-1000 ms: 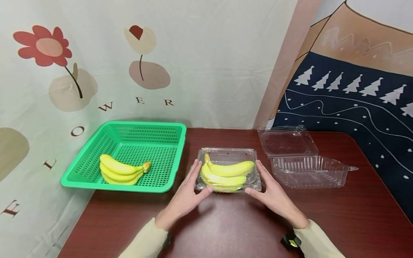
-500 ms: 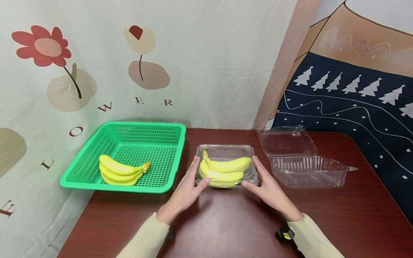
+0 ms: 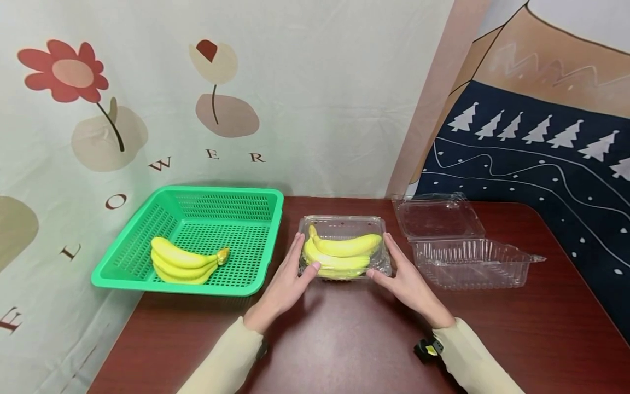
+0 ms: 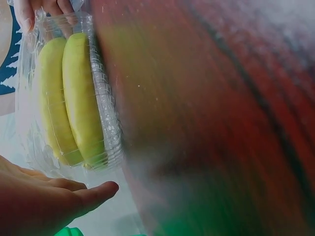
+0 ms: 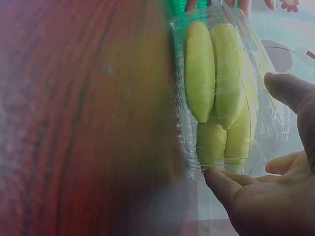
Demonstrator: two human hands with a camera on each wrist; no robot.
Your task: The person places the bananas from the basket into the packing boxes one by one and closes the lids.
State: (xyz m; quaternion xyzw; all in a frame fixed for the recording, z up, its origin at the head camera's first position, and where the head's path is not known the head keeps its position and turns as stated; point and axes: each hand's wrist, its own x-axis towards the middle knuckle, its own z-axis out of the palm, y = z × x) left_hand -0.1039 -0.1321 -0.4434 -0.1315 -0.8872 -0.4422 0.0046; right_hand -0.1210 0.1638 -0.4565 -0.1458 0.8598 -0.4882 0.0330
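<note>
A clear plastic clamshell box (image 3: pixel 339 220) with its lid down lies in the middle of the table, with several yellow bananas (image 3: pixel 346 246) inside. Along its left side lies my left hand (image 3: pixel 285 284), fingers straight and thumb at the near left corner. My right hand (image 3: pixel 410 282) flanks the other side, its fingers straight too and its thumb by the near right corner. In the left wrist view a small gap shows between the left thumb (image 4: pixel 101 194) and the box. The right wrist view has fingertips (image 5: pixel 214 177) against or very near the box's end.
To the left, a green basket (image 3: pixel 268 241) contains another bunch of bananas (image 3: pixel 187 261). A second clear clamshell box (image 3: pixel 470 268) stands lid up on the right. All rest on a dark red-brown table (image 3: pixel 339 339), with a printed cloth (image 3: pixel 325 109) behind.
The box with bananas has slid away from me and slightly left, both hands moving along with it. The basket and the other box have stayed put.
</note>
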